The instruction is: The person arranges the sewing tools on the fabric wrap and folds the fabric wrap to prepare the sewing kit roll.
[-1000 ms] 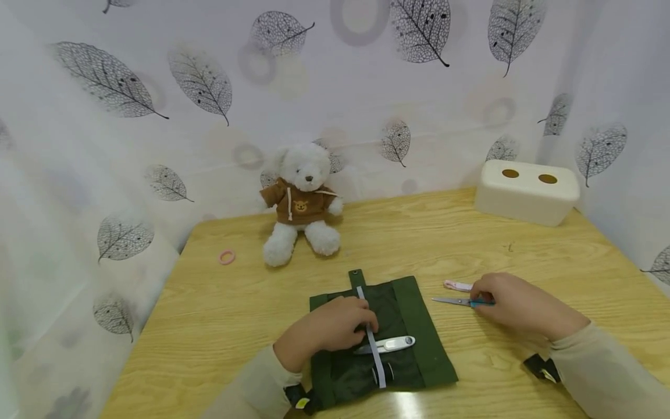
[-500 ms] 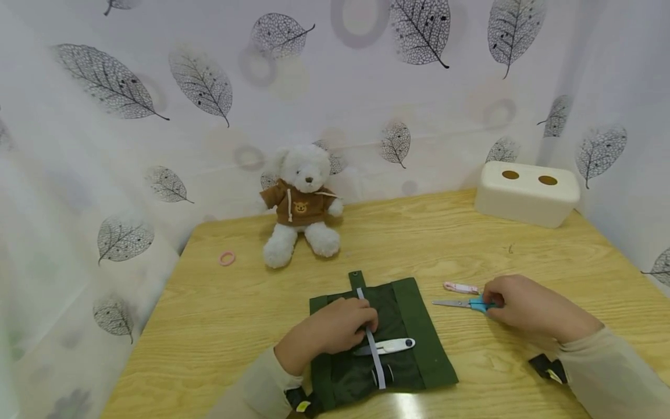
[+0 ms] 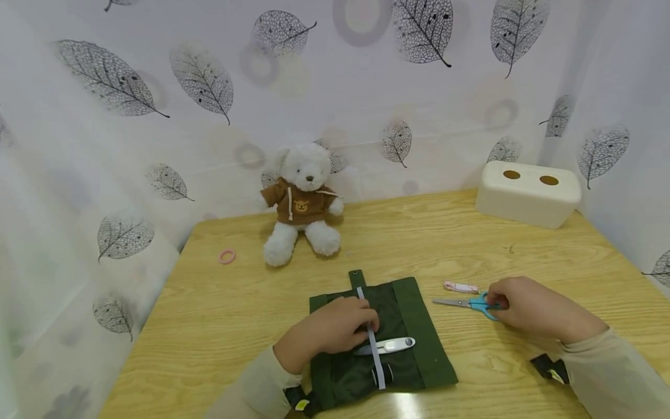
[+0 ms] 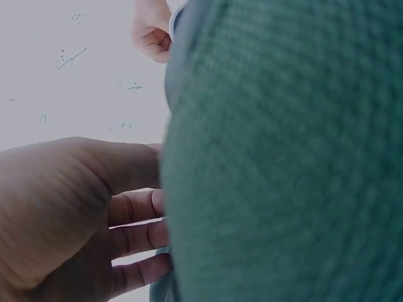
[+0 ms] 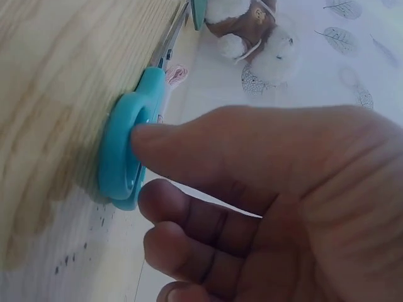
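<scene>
Lower right: my right hand (image 3: 534,308) is pinching blue-handled metal scissors (image 3: 476,303), long axis running near-horizontal, blades pointing left; my left hand (image 3: 335,326) is gripping a pale flat strap (image 3: 376,358).

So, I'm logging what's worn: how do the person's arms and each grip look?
The left sleeve and right sleeve are long and light beige. A small black piece with a yellow mark sits at each wrist. The left grip and right grip are bare.

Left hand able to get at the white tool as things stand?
Probably yes: the white tool is close to the left hand, its handle clear of the strap. But the fingers are at the strap and would likely have to leave it.
</scene>
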### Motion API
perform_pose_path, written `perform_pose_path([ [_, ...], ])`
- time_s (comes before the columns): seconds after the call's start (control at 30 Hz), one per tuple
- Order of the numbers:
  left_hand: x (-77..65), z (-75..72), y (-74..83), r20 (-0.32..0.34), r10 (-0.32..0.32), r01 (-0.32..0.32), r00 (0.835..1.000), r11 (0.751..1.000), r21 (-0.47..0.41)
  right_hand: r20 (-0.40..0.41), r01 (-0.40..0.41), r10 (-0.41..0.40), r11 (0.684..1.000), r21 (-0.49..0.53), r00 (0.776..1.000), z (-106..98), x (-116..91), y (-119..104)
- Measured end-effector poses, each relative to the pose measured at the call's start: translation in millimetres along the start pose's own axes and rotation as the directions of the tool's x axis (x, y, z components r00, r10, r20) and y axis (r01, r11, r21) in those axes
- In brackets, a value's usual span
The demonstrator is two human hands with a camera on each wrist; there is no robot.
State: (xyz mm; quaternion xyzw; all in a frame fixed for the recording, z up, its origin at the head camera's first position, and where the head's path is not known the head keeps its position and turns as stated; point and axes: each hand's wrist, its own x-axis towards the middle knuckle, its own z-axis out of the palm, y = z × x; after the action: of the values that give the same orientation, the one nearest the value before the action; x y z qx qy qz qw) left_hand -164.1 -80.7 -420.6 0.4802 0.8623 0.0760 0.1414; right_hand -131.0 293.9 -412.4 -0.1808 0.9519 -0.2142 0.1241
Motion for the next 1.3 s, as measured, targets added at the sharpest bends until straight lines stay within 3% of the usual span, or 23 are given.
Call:
perform_pose_path([
  [0.47, -0.1, 1.2, -3.9, 0.007, 0.008, -0.008, 1.000, 1.000, -0.011, 0.019, -0.048, 0.049, 0.998, -0.034, 0.999, 0.4, 4.1, 1.7],
  [0.77, 0.3, -0.5, -5.5, 0.028, -0.021, 0.023, 0.999, 0.999, -0.047, 0.025, -0.053, 0.054, 0.998, -0.044, 0.998, 0.6, 9.2, -3.0],
  [0.93, -0.9, -0.7, -5.1, 0.038, -0.025, 0.027, 0.999, 0.998, -0.048, 0.025, -0.036, 0.037, 0.999, -0.011, 0.999, 1.2, 5.9, -9.4],
  [1.13, -1.5, -1.3, -5.4, 0.030, -0.017, 0.018, 0.999, 0.998, -0.052, -0.015, 0.055, -0.056, 0.998, -0.012, 0.998, 2.2, 8.4, -26.5],
  [1.3, -2.1, -1.5, -5.3, 0.016, -0.012, 0.013, 1.000, 0.998, -0.064, 0.005, 0.110, -0.110, 0.994, 0.001, 0.994, 3.6, 18.4, -47.4],
])
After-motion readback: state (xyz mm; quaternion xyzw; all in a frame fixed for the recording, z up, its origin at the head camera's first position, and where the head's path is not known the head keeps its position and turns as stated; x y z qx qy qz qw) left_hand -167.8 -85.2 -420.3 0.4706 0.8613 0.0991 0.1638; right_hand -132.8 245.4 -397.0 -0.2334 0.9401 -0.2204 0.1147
